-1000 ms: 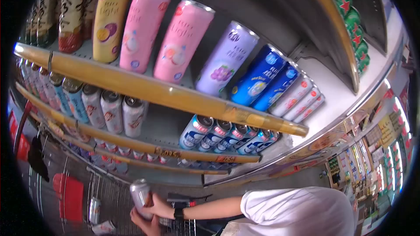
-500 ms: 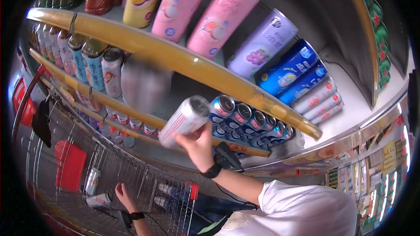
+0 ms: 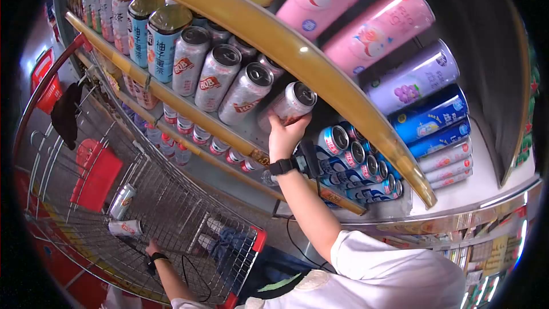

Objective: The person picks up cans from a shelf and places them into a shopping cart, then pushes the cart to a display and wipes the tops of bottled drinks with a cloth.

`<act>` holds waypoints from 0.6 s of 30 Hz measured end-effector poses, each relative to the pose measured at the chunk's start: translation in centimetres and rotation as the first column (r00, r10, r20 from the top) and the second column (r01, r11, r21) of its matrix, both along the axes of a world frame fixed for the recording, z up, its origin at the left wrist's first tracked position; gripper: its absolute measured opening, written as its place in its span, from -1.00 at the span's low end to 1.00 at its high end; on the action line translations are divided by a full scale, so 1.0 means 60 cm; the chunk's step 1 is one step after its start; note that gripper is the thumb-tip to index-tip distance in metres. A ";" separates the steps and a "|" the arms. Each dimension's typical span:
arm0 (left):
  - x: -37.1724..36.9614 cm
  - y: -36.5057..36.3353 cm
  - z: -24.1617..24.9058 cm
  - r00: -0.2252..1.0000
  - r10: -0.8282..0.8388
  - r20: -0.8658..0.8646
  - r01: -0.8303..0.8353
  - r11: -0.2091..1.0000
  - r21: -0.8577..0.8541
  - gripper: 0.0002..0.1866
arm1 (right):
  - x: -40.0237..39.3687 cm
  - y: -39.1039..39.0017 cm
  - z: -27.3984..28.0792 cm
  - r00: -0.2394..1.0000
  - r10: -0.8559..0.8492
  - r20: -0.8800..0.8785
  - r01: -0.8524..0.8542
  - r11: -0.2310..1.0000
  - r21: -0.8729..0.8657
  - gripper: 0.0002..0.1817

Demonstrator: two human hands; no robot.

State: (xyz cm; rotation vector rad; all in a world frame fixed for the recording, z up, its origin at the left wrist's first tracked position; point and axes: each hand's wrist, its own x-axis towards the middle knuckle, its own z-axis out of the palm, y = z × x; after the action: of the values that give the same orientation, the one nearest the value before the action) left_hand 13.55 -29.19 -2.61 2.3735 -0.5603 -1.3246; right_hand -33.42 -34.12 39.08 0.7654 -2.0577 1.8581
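Note:
My right hand [image 3: 287, 139], with a black strap at the wrist, is closed around the lower part of a silver-and-red drink can [image 3: 294, 105]. That can is at the right end of a row of similar silver cans [image 3: 246, 94] with red labels on the middle shelf. Lower left, my left hand [image 3: 152, 248] is over the shopping cart [image 3: 189, 217], close to a silver can [image 3: 125, 228] lying in it; its fingers are too small and turned away to read. A second silver can [image 3: 122, 201] also lies in the cart.
Blue cans [image 3: 354, 157] stand right of my right hand. A yellow shelf edge [image 3: 274, 37] slants above it, with big pink display cans [image 3: 380, 28] on top. Bottles with blue labels [image 3: 163, 46] stand left of the silver row. The cart has a red panel [image 3: 96, 174].
My right hand has brought the can from in front of the shelf into line with the silver row. My left hand's fingers, stretched earlier, look lower and less spread. The view has shifted.

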 end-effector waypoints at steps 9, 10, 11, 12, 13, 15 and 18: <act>0.053 -0.041 -0.071 0.993 0.049 0.111 -0.054 0.998 0.041 -0.36 | -0.046 -0.040 -0.033 0.998 0.046 0.031 -0.040 0.982 -0.186 -0.12; 0.046 -0.043 -0.063 0.990 0.075 0.121 -0.078 0.997 0.018 -0.34 | -0.049 -0.039 -0.034 0.998 0.070 0.008 -0.067 0.981 -0.182 -0.14; 0.038 -0.052 -0.040 0.987 0.101 0.128 -0.101 0.995 -0.006 -0.33 | -0.049 -0.039 -0.032 0.997 0.075 0.027 -0.069 0.980 -0.188 -0.14; 0.029 -0.059 -0.030 0.982 0.131 0.133 -0.127 0.991 -0.032 -0.31 | -0.049 -0.041 -0.031 0.995 0.084 0.044 -0.074 0.978 -0.196 -0.15; 0.029 -0.066 -0.043 0.973 0.167 0.157 -0.152 0.983 -0.100 -0.28 | -0.058 -0.044 -0.038 0.995 0.101 0.024 -0.094 0.976 -0.196 -0.16; 0.045 -0.067 -0.084 0.948 0.246 0.204 -0.198 0.954 -0.227 -0.23 | -0.073 -0.051 -0.050 0.995 0.096 -0.010 -0.096 0.981 -0.166 -0.18; 0.044 -0.092 -0.062 0.904 0.163 0.394 -0.158 0.986 -0.045 -0.17 | -0.099 -0.054 -0.065 0.998 0.035 -0.045 -0.039 0.996 -0.082 -0.18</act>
State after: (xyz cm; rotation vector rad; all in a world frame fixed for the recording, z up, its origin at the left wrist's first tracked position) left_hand 16.21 -34.72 -6.35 2.6286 -0.4639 -0.7661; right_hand -39.39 -37.37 35.19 0.8202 -1.9405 1.9159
